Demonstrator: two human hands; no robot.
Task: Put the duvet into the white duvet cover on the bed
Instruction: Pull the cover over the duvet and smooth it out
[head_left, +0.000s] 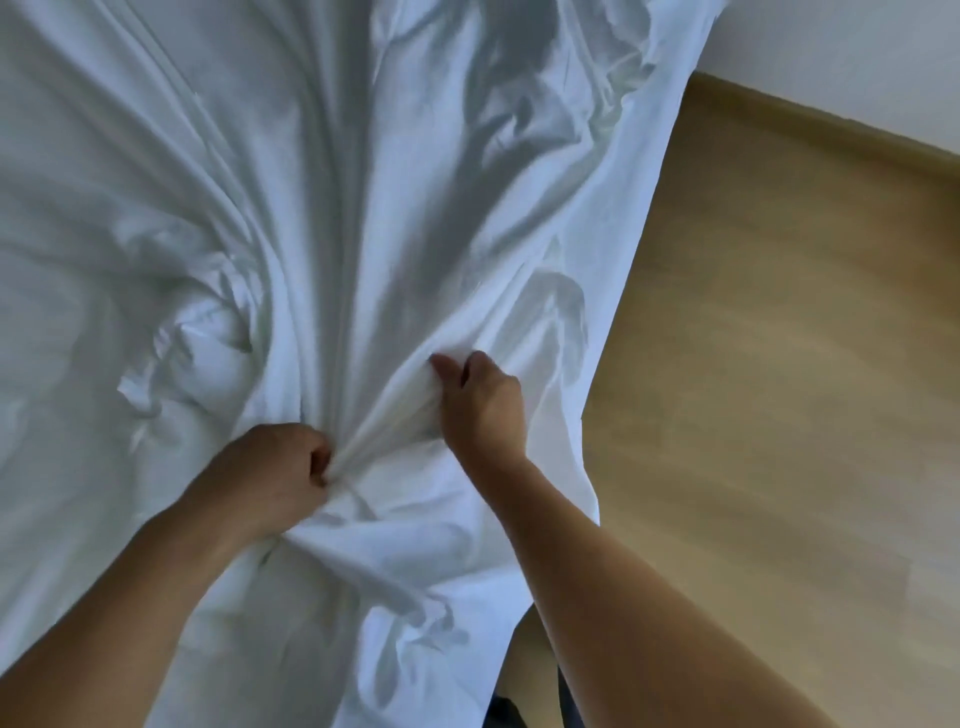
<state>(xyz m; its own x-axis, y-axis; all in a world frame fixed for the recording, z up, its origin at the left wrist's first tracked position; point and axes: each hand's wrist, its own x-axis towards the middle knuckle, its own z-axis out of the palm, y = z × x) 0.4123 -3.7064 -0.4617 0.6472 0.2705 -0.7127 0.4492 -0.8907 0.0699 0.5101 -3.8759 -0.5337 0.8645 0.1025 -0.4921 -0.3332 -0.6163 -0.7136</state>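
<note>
Near the bed's right edge, the left hand (280, 467) and right hand (483, 402) each have a grip pinching bunched duvet cover (363, 208), probably to gather it.

The rumpled duvet cover (363, 208) is filling everything ahead and to my left, its gathered folds crowding between my left hand (280, 467) and right hand (483, 405). On my right, room is opening over the wooden floor (779, 389), ending at the wall (857, 62).

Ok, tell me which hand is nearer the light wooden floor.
Right. The right hand grips the crumpled white fabric close to its edge beside the light wooden floor; the left hand grips a bunch of it farther in.
</note>
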